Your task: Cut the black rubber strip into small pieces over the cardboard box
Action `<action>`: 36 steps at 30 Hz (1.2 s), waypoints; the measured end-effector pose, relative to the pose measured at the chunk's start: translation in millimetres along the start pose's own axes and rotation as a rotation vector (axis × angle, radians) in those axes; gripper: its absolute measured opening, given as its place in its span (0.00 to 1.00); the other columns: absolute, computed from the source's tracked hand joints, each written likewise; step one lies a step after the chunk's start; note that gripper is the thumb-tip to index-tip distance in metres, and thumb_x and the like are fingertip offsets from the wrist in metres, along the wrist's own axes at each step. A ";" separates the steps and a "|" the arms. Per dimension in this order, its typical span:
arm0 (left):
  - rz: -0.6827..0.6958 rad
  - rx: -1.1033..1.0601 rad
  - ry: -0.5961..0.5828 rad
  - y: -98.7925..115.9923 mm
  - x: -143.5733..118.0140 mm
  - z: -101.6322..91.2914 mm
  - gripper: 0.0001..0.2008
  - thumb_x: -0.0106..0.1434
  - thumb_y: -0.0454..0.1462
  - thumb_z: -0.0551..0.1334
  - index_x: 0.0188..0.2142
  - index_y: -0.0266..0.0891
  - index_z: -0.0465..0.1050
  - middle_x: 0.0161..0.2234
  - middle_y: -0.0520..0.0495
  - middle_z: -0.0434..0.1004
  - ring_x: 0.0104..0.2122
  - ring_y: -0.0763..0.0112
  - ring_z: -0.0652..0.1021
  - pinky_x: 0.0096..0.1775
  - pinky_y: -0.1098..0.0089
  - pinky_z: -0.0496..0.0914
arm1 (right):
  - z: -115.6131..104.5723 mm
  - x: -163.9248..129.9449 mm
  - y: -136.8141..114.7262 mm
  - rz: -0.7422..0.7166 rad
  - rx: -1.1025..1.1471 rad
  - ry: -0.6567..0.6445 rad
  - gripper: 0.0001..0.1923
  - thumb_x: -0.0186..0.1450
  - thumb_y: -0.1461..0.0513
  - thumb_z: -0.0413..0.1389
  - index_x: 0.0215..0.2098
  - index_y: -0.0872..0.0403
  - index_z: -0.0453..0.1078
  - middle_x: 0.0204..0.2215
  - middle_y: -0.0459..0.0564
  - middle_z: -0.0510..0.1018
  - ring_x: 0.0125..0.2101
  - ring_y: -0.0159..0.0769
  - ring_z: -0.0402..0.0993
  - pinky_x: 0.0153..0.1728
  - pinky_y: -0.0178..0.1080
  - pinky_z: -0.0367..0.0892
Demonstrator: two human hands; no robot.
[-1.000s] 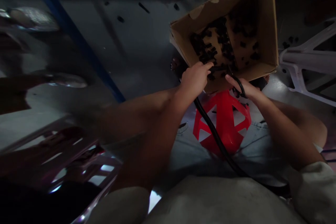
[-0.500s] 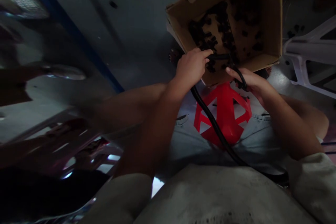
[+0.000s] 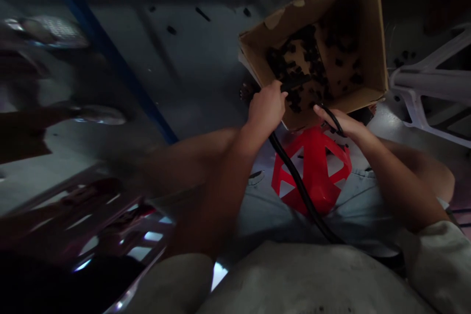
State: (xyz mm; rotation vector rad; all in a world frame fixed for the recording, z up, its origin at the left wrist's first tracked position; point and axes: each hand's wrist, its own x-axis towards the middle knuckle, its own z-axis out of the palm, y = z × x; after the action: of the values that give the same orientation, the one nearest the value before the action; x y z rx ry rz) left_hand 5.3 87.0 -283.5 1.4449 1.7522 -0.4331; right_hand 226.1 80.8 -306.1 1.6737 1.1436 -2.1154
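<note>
My left hand (image 3: 267, 107) is closed around a long black rubber-like strip (image 3: 300, 184). Its end sticks out past my fingers over the cardboard box (image 3: 274, 20), while the rest runs down across my lap. In my right hand (image 3: 340, 121) is a pair of scissors, its black loop handle (image 3: 333, 117) round the fingers and thumb. The blades are lost in the dark over the box. Many small black pieces (image 3: 312, 51) lie inside the box. A red plastic piece with cut-out openings (image 3: 314, 167) sits below my hands, between my legs.
A white plastic stool (image 3: 414, 81) stands right of the box. Black scraps (image 3: 171, 30) lie on the grey floor, which a blue bar (image 3: 121, 61) crosses at left. Another person's foot (image 3: 99, 114) shows at far left, blurred.
The view has shifted, so the box sits slightly lower. My hands have moved a little apart, and the scissors have come away from the strip's end.
</note>
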 end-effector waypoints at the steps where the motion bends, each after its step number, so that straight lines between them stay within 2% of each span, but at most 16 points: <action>1: 0.003 -0.004 -0.011 0.6 0.3 1.0 0.19 0.75 0.39 0.50 0.60 0.38 0.67 0.52 0.34 0.78 0.54 0.52 0.77 0.54 0.59 0.68 | 0.6 0.8 0.5 -0.020 -0.022 -0.015 0.38 0.65 0.32 0.49 0.42 0.56 0.78 0.38 0.57 0.82 0.36 0.42 0.78 0.38 0.40 0.72; 3: 0.072 -0.009 -0.054 2.5 0.2 3.7 0.17 0.75 0.39 0.51 0.58 0.37 0.70 0.52 0.34 0.78 0.53 0.53 0.77 0.53 0.59 0.69 | 2.1 2.1 1.3 -0.061 -0.056 -0.029 0.40 0.65 0.31 0.47 0.39 0.57 0.77 0.34 0.57 0.82 0.35 0.42 0.77 0.38 0.40 0.71; 6: 0.192 -0.012 -0.090 4.9 -0.4 9.0 0.17 0.74 0.38 0.53 0.58 0.37 0.71 0.53 0.36 0.78 0.54 0.55 0.77 0.53 0.60 0.69 | 4.0 3.2 2.0 -0.082 -0.077 0.026 0.40 0.65 0.30 0.44 0.35 0.56 0.76 0.29 0.54 0.79 0.32 0.41 0.76 0.35 0.40 0.70; 12: 0.208 0.004 -0.069 2.4 0.4 12.7 0.18 0.74 0.37 0.53 0.60 0.41 0.71 0.53 0.38 0.78 0.54 0.56 0.76 0.53 0.60 0.70 | 2.6 0.8 1.3 -0.002 -0.184 0.109 0.35 0.61 0.31 0.53 0.25 0.52 0.74 0.16 0.48 0.69 0.26 0.41 0.72 0.30 0.41 0.66; 14: 0.201 0.005 -0.071 2.4 -0.1 11.5 0.18 0.74 0.37 0.53 0.60 0.42 0.72 0.53 0.38 0.78 0.54 0.56 0.77 0.53 0.60 0.70 | 1.7 0.7 1.1 -0.021 -0.173 0.096 0.34 0.61 0.31 0.54 0.26 0.52 0.74 0.17 0.48 0.70 0.27 0.42 0.72 0.30 0.41 0.66; 18: 0.226 0.014 -0.083 4.5 -1.5 10.4 0.18 0.74 0.37 0.54 0.60 0.44 0.73 0.52 0.40 0.78 0.53 0.56 0.77 0.52 0.61 0.70 | 2.3 2.5 2.6 -0.060 -0.158 0.036 0.36 0.65 0.32 0.49 0.30 0.53 0.76 0.22 0.49 0.74 0.28 0.39 0.72 0.32 0.40 0.66; 22: 0.216 0.044 -0.064 4.6 -1.2 12.0 0.19 0.74 0.36 0.54 0.61 0.42 0.72 0.52 0.39 0.78 0.52 0.54 0.77 0.51 0.60 0.71 | 5.6 5.6 5.3 -0.013 -0.271 0.076 0.37 0.65 0.32 0.50 0.22 0.55 0.71 0.19 0.48 0.70 0.25 0.37 0.70 0.32 0.38 0.65; 26: 0.213 0.043 -0.035 4.5 -1.1 11.4 0.20 0.74 0.36 0.54 0.62 0.42 0.70 0.53 0.39 0.77 0.53 0.55 0.77 0.51 0.61 0.70 | 6.8 10.4 8.7 -0.085 -0.249 0.109 0.36 0.64 0.33 0.53 0.26 0.56 0.73 0.22 0.48 0.73 0.29 0.38 0.73 0.34 0.37 0.66; 29: 0.241 0.039 -0.052 6.3 -1.8 10.4 0.19 0.74 0.36 0.54 0.62 0.43 0.71 0.52 0.40 0.78 0.52 0.55 0.77 0.51 0.61 0.70 | 6.6 12.7 11.4 -0.130 -0.194 0.115 0.36 0.66 0.33 0.50 0.26 0.56 0.73 0.21 0.47 0.73 0.28 0.37 0.73 0.34 0.37 0.67; 33: 0.232 0.052 -0.034 7.0 -2.0 10.2 0.19 0.74 0.36 0.54 0.62 0.43 0.71 0.52 0.39 0.77 0.51 0.54 0.78 0.50 0.60 0.70 | 7.9 12.9 13.6 -0.062 -0.171 0.119 0.36 0.64 0.33 0.53 0.21 0.55 0.70 0.15 0.46 0.68 0.21 0.35 0.70 0.28 0.37 0.66; 36: 0.222 0.060 -0.019 5.7 -1.6 9.9 0.20 0.74 0.36 0.54 0.62 0.43 0.71 0.52 0.39 0.77 0.50 0.53 0.78 0.49 0.60 0.71 | 9.0 12.8 14.2 -0.078 -0.132 0.103 0.35 0.64 0.33 0.54 0.24 0.55 0.71 0.18 0.46 0.71 0.22 0.35 0.71 0.29 0.37 0.67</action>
State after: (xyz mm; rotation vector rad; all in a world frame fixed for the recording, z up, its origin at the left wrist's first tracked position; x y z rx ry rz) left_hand 14.3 80.7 -287.1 1.6515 1.5533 -0.3823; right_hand 223.7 68.8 -323.3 1.7209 1.3674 -1.9699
